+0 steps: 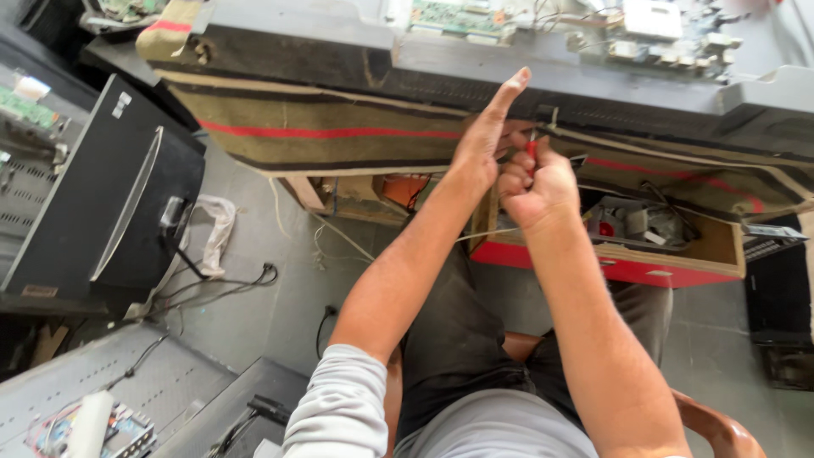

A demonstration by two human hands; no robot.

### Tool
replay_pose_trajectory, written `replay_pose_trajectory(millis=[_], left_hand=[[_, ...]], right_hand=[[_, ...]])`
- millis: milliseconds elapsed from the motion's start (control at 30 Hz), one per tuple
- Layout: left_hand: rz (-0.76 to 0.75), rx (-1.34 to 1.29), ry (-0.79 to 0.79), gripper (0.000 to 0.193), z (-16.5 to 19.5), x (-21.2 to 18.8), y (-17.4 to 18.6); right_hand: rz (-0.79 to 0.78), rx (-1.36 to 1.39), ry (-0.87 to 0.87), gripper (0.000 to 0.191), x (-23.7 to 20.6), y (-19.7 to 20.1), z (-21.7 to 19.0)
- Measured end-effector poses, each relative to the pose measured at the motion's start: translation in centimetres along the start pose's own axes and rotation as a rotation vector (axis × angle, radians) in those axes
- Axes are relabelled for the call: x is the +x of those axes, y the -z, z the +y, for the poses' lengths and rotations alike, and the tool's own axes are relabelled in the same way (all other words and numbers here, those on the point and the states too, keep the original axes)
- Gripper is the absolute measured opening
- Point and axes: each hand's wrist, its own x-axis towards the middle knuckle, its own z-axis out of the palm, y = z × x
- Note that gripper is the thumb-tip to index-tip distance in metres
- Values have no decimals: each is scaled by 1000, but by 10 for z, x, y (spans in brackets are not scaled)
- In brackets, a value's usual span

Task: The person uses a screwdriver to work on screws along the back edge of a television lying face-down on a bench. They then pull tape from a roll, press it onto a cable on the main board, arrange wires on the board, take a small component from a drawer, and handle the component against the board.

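My right hand [532, 188] is closed around a red-handled screwdriver [531, 149], its tip pointing up at the dark front edge of a large flat panel [356, 64] lying on the bench. Beside it, my left hand [485, 136] rests against the same edge, fingers stretched upward and together, touching the panel near the screwdriver. Green circuit boards [458, 17] are mounted on the panel's grey back. A striped cloth [322, 127] with a red line hangs under the panel. I sit on a wooden chair [712, 424].
An open red-fronted drawer [627, 267] with small parts is below the bench at the right. A black flat screen [110, 203] leans at the left, with cables [229, 284] on the grey floor. Another panel with a circuit board [93, 428] lies bottom left.
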Motion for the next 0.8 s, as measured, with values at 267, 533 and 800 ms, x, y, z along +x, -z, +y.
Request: replay_pose_trajectory(millis=[267,533,800], left_hand=[[-22,-72,-65,100,-44,-1,34],[44,-31,-9,100,-34,-9,43],[-19,-21,-41,97,-43,-2,-10]], right_hand=[[69,-156,222,24,17,46,34],[-109,66,81,33,13,43,36],[87,-253,341,23,-8,36,3]])
